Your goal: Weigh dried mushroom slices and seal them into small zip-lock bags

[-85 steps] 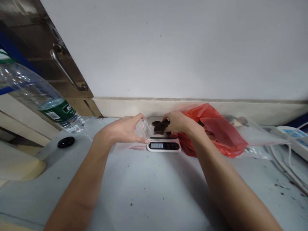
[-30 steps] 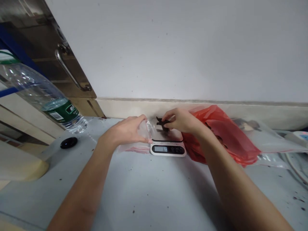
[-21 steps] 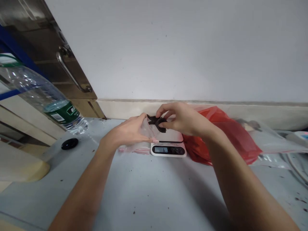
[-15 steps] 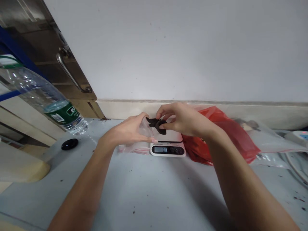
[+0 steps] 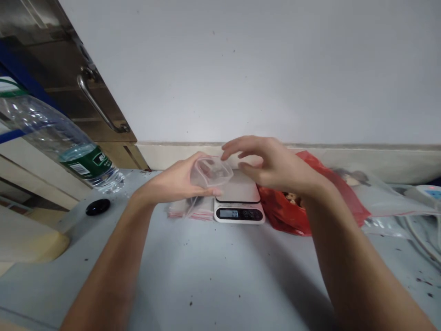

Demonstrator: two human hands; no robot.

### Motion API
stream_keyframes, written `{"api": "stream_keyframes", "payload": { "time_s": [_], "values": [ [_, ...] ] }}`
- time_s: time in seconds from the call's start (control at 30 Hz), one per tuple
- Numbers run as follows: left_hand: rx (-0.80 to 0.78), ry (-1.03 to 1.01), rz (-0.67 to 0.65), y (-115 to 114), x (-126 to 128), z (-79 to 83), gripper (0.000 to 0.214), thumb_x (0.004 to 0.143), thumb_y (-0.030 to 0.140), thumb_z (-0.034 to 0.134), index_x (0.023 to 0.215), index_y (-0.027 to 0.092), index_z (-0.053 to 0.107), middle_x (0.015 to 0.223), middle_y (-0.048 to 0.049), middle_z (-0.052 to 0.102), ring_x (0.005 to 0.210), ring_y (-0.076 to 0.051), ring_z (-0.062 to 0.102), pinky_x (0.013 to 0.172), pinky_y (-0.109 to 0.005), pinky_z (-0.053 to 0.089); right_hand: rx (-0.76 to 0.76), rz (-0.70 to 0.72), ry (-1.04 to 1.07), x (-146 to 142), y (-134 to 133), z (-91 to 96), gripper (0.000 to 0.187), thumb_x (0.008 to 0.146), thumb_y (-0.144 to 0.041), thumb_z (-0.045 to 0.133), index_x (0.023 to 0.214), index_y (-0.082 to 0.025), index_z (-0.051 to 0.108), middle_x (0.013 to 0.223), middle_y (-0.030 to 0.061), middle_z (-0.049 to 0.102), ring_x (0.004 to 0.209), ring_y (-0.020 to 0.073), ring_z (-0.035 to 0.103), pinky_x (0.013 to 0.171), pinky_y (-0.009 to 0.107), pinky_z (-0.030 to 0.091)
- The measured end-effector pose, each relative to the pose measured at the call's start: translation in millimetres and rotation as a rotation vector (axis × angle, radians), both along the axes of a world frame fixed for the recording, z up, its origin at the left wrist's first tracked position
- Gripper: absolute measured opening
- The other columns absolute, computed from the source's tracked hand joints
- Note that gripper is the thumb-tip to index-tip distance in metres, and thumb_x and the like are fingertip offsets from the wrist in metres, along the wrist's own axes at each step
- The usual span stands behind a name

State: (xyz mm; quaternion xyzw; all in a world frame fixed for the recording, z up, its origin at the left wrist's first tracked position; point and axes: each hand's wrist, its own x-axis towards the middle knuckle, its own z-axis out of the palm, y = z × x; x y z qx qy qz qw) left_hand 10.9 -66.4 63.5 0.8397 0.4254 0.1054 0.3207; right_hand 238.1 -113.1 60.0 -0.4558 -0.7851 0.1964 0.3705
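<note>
My left hand [image 5: 179, 181] is closed around a clear plastic bag [image 5: 210, 177], whose mouth gapes toward the right. Something dark shows low in the bag, partly hidden by my fingers. My right hand [image 5: 272, 163] hovers just right of the bag's mouth, thumb and fingers apart with nothing between them. Below it sits a small white kitchen scale [image 5: 237, 191] with a bare plate; its display shows what looks like zeros. A stack of flat clear bags [image 5: 175, 211] with red edges lies under the left hand, left of the scale.
A red plastic bag [image 5: 285, 220] with brownish pieces inside stands right of the scale. Farther right lie a clear bag [image 5: 386, 197] and a white cable [image 5: 420, 243]. At left are a water bottle [image 5: 82, 156] and a black round object [image 5: 98, 207]. A wall [image 5: 241, 73] rises behind.
The dark curved pieces have left the scale's plate and my right hand's fingers. My right hand has opened and risen slightly. The display went from about 6.7 to zeros.
</note>
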Motion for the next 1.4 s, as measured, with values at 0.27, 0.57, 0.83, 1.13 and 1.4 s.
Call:
{"api": "stream_keyframes", "payload": {
  "time_s": [0.27,0.57,0.83,1.13,1.4],
  "values": [
    [0.075,-0.251,-0.036,-5.1,-2.7,8.2,0.054,0.091,0.060,0.062,0.132,0.026,0.068,0.132,-0.0073,0.072,0.128,-0.030,0.064,0.099,-0.035,0.056,-0.033,0.122,0.170,8.5,-7.0,9.3,0.023,0.083,-0.041,0.076,0.074,-0.022,0.067,0.107,0.0076,0.075,0.101,0.0228,0.069,0.085,0.036,0.054],
    [0.143,-0.427,0.123,-6.4,4.6,3.2,0.036,0.084,0.050,0.076,0.105,0.021,0.082,0.100,-0.0066,0.082,0.094,-0.026,0.077,0.086,-0.038,0.065,0.017,-0.111,0.034,7.7,-13.1,18.2,0.039,0.079,-0.030,0.079,0.061,-0.023,0.046,0.064,-0.0045,0.048,0.062,0.0118,0.045,0.060,0.028,0.038],
    [0.184,-0.428,0.052,-12.8,10.1,6.5,0.030,0.089,0.047,0.068,0.091,0.020,0.082,0.095,-0.0065,0.083,0.093,-0.025,0.076,0.085,-0.035,0.064,0.003,-0.140,-0.041,21.2,-19.1,19.3,0.017,0.081,-0.031,0.076,0.084,-0.025,0.060,0.064,-0.0055,0.051,0.057,0.0129,0.049,0.058,0.027,0.040],
    [0.371,-0.314,-0.011,-30.4,29.8,3.6,0.028,0.093,0.036,0.058,0.081,0.023,0.079,0.079,0.0002,0.077,0.077,-0.018,0.068,0.060,-0.024,0.048,-0.105,0.027,-0.056,10.5,-22.4,21.5,0.029,0.092,-0.047,0.067,0.077,-0.023,0.071,0.078,0.0026,0.074,0.068,0.0178,0.062,0.062,0.031,0.047],
    [0.439,-0.202,-0.020,-34.0,34.1,1.9,0.034,0.090,0.039,0.055,0.067,0.024,0.074,0.063,0.0008,0.067,0.062,-0.016,0.060,0.056,-0.026,0.043,-0.067,0.047,-0.157,14.4,-23.6,21.7,0.021,0.090,-0.028,0.065,0.069,-0.025,0.062,0.067,-0.0009,0.067,0.062,0.0155,0.057,0.061,0.030,0.046]
  ]
}}
